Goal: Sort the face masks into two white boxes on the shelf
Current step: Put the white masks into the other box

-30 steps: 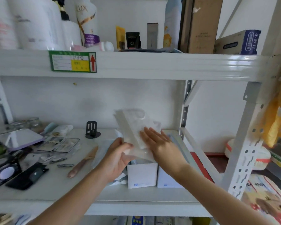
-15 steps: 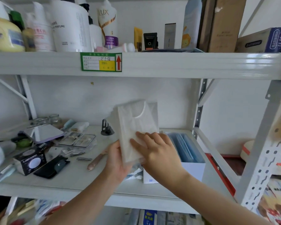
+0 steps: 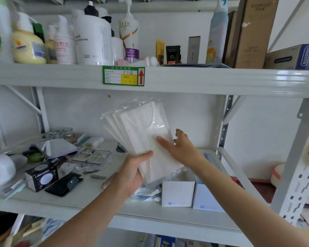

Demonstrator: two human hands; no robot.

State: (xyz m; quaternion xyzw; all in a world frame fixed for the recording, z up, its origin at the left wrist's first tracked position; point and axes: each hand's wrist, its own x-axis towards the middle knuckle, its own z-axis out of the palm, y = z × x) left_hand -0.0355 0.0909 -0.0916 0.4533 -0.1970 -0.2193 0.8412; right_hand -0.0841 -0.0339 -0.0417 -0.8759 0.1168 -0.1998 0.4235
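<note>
One shelf (image 3: 89, 198), cluttered left, two white boxes (image 3: 177, 193) side by side at right, right box (image 3: 206, 198) showing blue masks (image 3: 206, 155), a few loose masks (image 3: 146, 193) just left of them. One fanned stack of white masks (image 3: 141, 132) in clear wrap, about four or five edges visible, held tilted above the boxes. Left hand (image 3: 132, 173) gripping stack's lower end, thumb across front; right hand (image 3: 182, 148) with straight fingers touching stack's right side.
</note>
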